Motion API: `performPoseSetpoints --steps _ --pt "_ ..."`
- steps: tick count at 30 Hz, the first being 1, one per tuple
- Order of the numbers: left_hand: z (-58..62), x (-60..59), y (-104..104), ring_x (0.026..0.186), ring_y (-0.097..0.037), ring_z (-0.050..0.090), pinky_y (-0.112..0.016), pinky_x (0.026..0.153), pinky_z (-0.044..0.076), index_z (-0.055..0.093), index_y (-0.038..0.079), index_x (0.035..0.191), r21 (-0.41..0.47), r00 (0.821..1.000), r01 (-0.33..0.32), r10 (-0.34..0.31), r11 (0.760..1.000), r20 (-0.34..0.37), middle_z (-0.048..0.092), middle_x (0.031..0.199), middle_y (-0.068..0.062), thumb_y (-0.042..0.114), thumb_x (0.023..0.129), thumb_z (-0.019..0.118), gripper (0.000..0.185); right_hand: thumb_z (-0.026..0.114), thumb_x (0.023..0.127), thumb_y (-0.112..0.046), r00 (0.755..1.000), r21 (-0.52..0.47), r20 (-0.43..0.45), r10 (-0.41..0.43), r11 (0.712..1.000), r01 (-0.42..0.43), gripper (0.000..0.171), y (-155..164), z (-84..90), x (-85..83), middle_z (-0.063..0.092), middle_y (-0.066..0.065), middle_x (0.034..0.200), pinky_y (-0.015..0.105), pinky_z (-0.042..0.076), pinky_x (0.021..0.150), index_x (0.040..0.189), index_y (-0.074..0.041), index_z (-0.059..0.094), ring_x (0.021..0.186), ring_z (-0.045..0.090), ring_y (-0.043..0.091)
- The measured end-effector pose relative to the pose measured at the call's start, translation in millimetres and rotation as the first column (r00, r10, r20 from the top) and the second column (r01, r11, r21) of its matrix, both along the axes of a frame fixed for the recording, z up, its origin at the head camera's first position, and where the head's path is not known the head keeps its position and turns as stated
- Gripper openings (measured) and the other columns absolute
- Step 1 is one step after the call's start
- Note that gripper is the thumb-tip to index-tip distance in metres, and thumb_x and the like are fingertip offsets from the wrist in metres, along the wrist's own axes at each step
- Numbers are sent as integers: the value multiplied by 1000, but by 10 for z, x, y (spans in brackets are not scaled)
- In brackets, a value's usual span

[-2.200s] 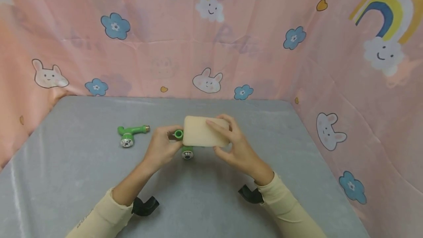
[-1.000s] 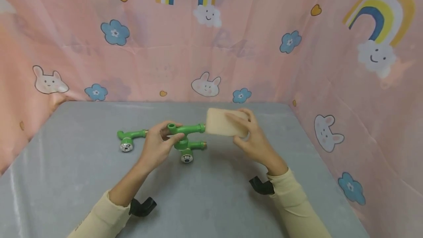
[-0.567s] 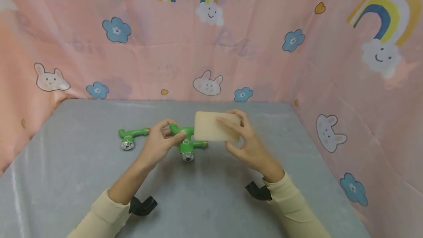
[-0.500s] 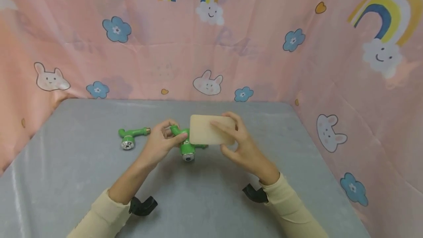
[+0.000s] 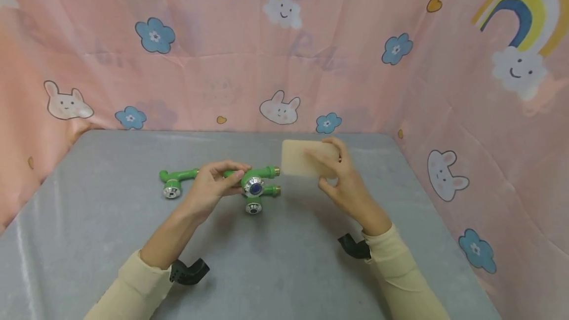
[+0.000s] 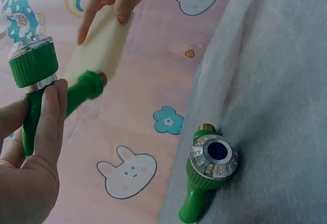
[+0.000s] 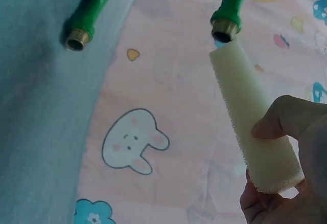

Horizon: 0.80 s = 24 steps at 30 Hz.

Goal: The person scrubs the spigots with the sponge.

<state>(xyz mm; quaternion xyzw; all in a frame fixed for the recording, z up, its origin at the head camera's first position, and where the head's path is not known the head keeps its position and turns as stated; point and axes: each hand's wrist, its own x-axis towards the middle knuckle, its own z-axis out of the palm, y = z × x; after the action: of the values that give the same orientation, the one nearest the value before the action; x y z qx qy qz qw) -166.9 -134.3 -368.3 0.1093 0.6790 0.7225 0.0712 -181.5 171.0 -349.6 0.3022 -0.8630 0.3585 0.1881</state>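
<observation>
Sponge (image 5: 305,158) is the landmark: a pale yellow block, held in the air by the right hand (image 5: 344,186), above the grey table (image 5: 284,270) and near the back edge of it. The fingers of this hand are curled round the right end of the sponge, with the thumb under it. In the right wrist view the sponge (image 7: 254,126) is seen from its narrow side, and the thumb (image 7: 286,115) presses on this side.

Just left of the sponge, the left hand (image 5: 213,186) grips a green faucet (image 5: 255,181) by its body, fingers and thumb closed round it. The faucet is lifted off the table. Its brass threaded end points to the sponge and is very close to the sponge's left edge; in the right wrist view this brass end (image 7: 225,29) is just beside the corner of the sponge, and I cannot tell if they touch. The silver knob with a blue centre faces the head camera.

A second green faucet (image 5: 255,200) lies on the table under the held one, below and left of the sponge. A third green faucet (image 5: 175,181) lies on the table further left of the sponge, just past the left hand.

Behind the sponge hangs a pink cloth (image 5: 284,63) with rainbows, rabbits and blue flowers.
</observation>
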Motion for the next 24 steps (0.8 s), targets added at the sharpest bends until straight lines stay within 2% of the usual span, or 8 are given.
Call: performPoseSetpoints --steps 3,6,11,15,18,20,24 --pt "16 -9 -24 99 -5 67 -28 87 61 76 18 108 35 999 29 -30 999 26 68 121 8 9 100 62 18 60 79 19 1000 -45 0 -21 999 21 68 38 33 -7 33 19 151 42 48 85 139 -15 63 126 45 35" --pt "29 -12 -34 100 -5 67 -27 89 60 76 26 105 99 997 64 -68 993 37 68 123 9 2 98 61 29 59 79 18 1000 -77 -3 -13 997 13 68 49 61 -2 32 18 153 39 46 87 139 -15 63 127 43 32" --pt "23 -10 -34 92 -3 67 -22 87 58 76 23 113 142 996 74 -80 987 35 63 128 4 -10 89 60 44 58 77 18 999 -107 -32 6 994 -10 69 53 93 37 34 15 153 31 44 88 138 -14 63 124 45 28" --pt "17 -9 -2 87 -3 70 -22 87 58 73 15 119 128 999 42 -40 991 -19 69 117 5 -8 91 64 37 59 75 19 996 -136 -42 74 988 -79 69 -27 86 95 36 15 151 28 46 86 137 -11 63 120 48 26" --pt "30 14 30 83 -5 73 -24 86 60 72 14 115 126 996 4 7 992 -85 75 102 7 -4 92 68 29 60 76 17 992 -115 -11 127 985 -127 70 -155 51 142 35 17 151 34 50 87 139 -12 61 123 46 30" --pt "43 41 45 81 -8 75 -27 83 62 72 12 111 130 989 -31 49 991 -139 76 96 7 -3 92 70 24 60 76 16 990 -100 20 136 986 -134 70 -235 24 176 33 17 151 40 52 88 141 -13 60 127 44 33" --pt "67 79 65 81 -8 76 -29 81 63 72 5 108 114 966 -101 125 988 -226 76 94 9 1 90 73 19 60 77 14 993 -87 63 101 992 -95 71 -282 -12 200 32 20 150 48 54 86 142 -14 59 128 43 38"
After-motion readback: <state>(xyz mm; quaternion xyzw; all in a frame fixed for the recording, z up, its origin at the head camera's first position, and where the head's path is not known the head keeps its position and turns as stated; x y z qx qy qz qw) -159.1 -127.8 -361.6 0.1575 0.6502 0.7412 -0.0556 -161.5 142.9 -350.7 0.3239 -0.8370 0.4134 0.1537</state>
